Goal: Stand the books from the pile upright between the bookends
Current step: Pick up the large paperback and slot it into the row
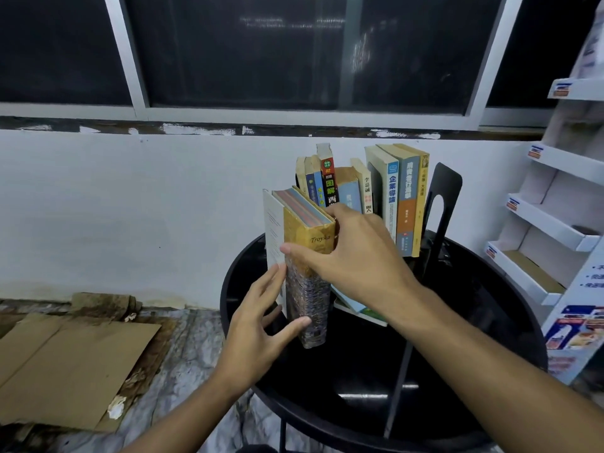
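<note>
- One dark window (pixel 294 50) with pale frames, across the top of the view.
- One white wall (pixel 130 207) below it, stained along the bottom.
- One round black tabletop (pixel 457 322) with a raised rim, right of centre; it carries all the books.
- One flattened cardboard sheet (pixel 65 364) on the floor, lower left.
- One white tiered rack (pixel 555 223) at the right edge, beside the tabletop.
- About nine books in a row (pixel 402 197), upright at the back of the tabletop, spines forward. The left ones lean slightly; the three tallest stand at the right end.
- One black bookend (pixel 444 188), upright, touching the right end of the row. Any bookend at the left end is hidden.
- One thick book (pixel 309 256), spine marked "Troyka", held upright left of the row and nearer the camera, with a white cover or sheet against its left face. Whether its foot touches the tabletop cannot be told.
- One right hand (pixel 353 256), gripping the top of this book: thumb across the spine, fingers curled over the far side.
- One left hand (pixel 258 322), fingers straight along the white face low down, thumb against the lower spine.
- Two or so flat books (pixel 359 308), blue and green covers, lying on the tabletop under the right wrist.
</note>
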{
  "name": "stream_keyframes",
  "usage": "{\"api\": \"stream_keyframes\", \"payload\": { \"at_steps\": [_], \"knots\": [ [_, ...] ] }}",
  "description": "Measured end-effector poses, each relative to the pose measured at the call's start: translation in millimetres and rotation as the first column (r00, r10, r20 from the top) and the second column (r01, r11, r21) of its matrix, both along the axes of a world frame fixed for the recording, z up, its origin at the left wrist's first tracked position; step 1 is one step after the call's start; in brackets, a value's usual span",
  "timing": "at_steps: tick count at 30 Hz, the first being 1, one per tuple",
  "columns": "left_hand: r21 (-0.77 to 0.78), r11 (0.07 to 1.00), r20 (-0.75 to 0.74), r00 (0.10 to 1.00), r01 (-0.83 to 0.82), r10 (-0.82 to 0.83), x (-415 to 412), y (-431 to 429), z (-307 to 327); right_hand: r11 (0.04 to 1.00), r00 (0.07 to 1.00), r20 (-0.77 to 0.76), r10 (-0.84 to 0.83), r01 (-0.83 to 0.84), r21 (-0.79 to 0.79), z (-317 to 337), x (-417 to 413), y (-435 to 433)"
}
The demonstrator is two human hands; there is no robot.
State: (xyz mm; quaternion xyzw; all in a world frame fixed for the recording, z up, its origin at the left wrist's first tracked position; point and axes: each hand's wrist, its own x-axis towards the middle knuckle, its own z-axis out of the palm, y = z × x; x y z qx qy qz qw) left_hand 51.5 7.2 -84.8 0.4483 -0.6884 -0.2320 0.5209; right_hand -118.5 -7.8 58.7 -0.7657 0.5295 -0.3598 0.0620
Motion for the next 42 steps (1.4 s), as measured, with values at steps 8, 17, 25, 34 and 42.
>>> {"api": "stream_keyframes", "payload": {
  "at_steps": [8,17,25,34,42],
  "knots": [
    [-0.017,1.0,-0.021,1.0,0.018,-0.018,-9,1,1,0.994,0.996,-0.042,-0.076,0.072,-0.087,-2,7,-3],
    [-0.037,0.995,-0.04,0.995,0.093,-0.095,-22,-5,15,0.977,0.995,0.0,-0.098,0.096,-0.191,3,-20,1],
    [-0.081,0.992,-0.019,0.995,0.092,-0.094,-40,-46,40,0.947,0.975,0.107,-0.196,0.216,-0.238,27,-83,17],
    [-0.104,0.988,0.191,0.978,0.111,-0.09,-102,-108,97,0.913,0.946,0.036,-0.322,0.32,-0.253,40,-152,50],
    [-0.284,0.947,0.491,0.871,0.149,0.01,-163,-157,159,0.897,0.92,0.0,-0.391,0.381,-0.223,33,-189,54]
  ]
}}
